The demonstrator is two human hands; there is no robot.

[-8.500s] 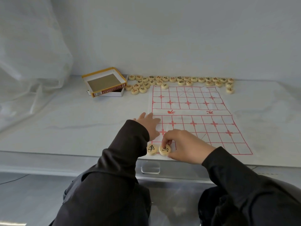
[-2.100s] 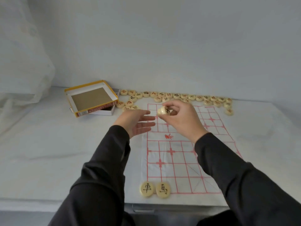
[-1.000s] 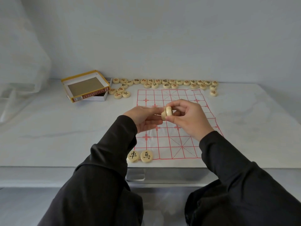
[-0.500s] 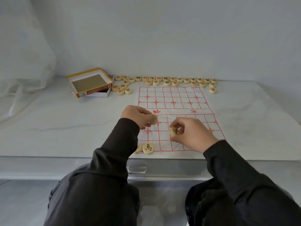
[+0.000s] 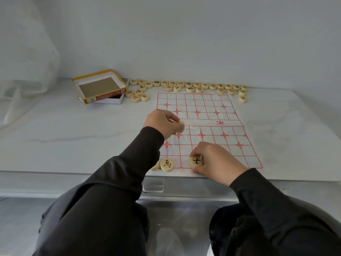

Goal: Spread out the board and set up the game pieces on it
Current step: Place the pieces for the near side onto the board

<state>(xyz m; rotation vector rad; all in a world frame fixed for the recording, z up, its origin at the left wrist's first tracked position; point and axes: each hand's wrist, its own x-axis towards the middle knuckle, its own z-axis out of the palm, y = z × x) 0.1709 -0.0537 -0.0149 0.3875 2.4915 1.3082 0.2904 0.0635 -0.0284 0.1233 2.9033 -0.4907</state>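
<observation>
Head view: right hand (image 5: 215, 161) pinches a black-marked piece (image 5: 196, 162) on the paper board's (image 5: 206, 115) near row; left hand (image 5: 162, 124) grips another piece (image 5: 180, 126) mid-board. Loose pieces (image 5: 188, 86) line the far edge. Far left, the box lid (image 5: 100, 86) sits empty.

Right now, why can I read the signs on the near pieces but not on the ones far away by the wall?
Head view: the piece under the right hand, marked in black, and its neighbour are near and sharp; the far row is small and soft, its marks unreadable. The wide lens bends the table edge. Light is even, shadows faint.
</observation>
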